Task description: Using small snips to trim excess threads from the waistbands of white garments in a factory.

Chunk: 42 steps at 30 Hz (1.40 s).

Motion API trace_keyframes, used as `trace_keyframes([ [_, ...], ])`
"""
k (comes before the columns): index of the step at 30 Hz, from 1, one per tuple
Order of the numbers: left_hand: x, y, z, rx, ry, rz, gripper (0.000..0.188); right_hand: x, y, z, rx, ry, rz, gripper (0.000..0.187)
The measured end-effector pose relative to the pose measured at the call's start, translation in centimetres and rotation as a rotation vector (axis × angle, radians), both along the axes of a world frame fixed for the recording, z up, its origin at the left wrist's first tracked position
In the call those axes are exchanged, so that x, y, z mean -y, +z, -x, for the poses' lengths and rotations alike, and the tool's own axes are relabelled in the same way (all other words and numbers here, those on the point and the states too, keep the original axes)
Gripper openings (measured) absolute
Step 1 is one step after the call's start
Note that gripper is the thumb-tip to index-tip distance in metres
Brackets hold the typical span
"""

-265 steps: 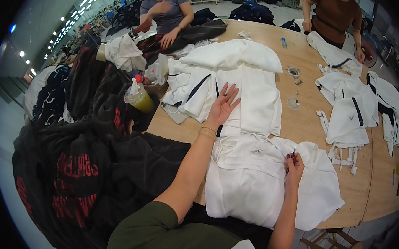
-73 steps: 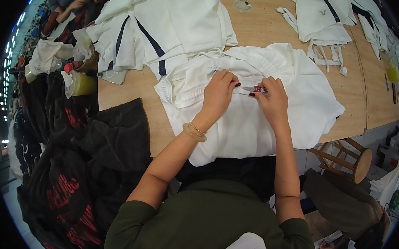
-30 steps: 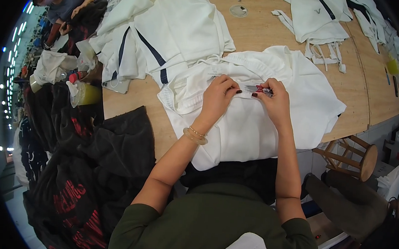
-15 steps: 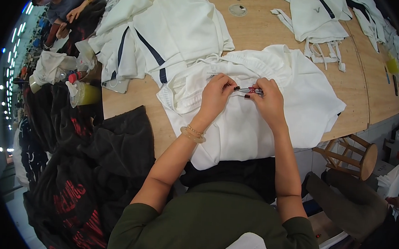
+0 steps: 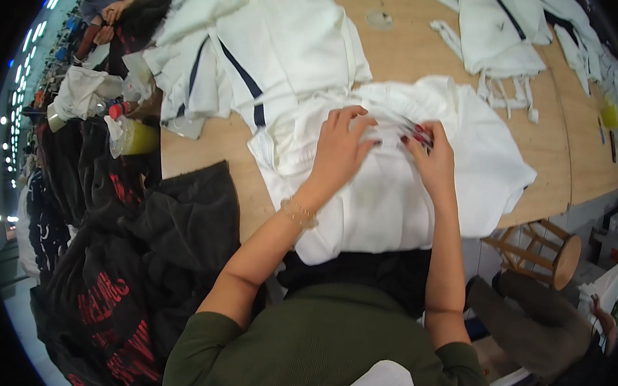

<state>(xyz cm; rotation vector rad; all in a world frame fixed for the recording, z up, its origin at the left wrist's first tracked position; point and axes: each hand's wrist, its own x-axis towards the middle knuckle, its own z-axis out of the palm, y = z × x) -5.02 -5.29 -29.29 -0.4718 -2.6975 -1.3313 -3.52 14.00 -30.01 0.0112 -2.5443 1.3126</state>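
A white garment (image 5: 386,212) with a gathered waistband and a drawstring lies spread at the table's front edge. Over its waistband area my left hand (image 5: 339,145) is open, fingers apart, holding nothing. To its right, my right hand (image 5: 435,162) is closed around small thread snips (image 5: 417,131) with metal blades and a bit of red. The blades point toward the upper left, above the cloth. Motion blurs the snips and fingertips.
More white garments with dark stripes (image 5: 239,68) lie at the far left and far right (image 5: 502,42). Black clothing with red print (image 5: 126,288) heaps at my left, beside a yellow drink cup (image 5: 137,140). A wooden stool (image 5: 566,262) stands right; another person (image 5: 122,1) sits far left.
My hands have moved apart. My left hand has let go of the cloth and its fingers have opened; the right has shifted slightly right with the snips, now tilted upward.
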Motion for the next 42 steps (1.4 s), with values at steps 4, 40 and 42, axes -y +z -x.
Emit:
trace_keyframes([
  [4, 0.3, 4.3, 1.8, -0.465, 0.014, 0.439, 0.046, 0.1, 3.6, 1.6, 0.086, -0.004, 0.574, 0.009],
  [40, 6.8, 15.7, 10.9, -0.540, -0.440, 0.118, 0.032, 6.0, 18.4, 13.0, -0.057, 0.739, 0.278, 0.018],
  [42, 7.1, 15.8, 10.9, -0.490, -0.453, 0.097, 0.033, 6.2, 18.6, 12.9, -0.046, 0.749, 0.289, 0.017],
])
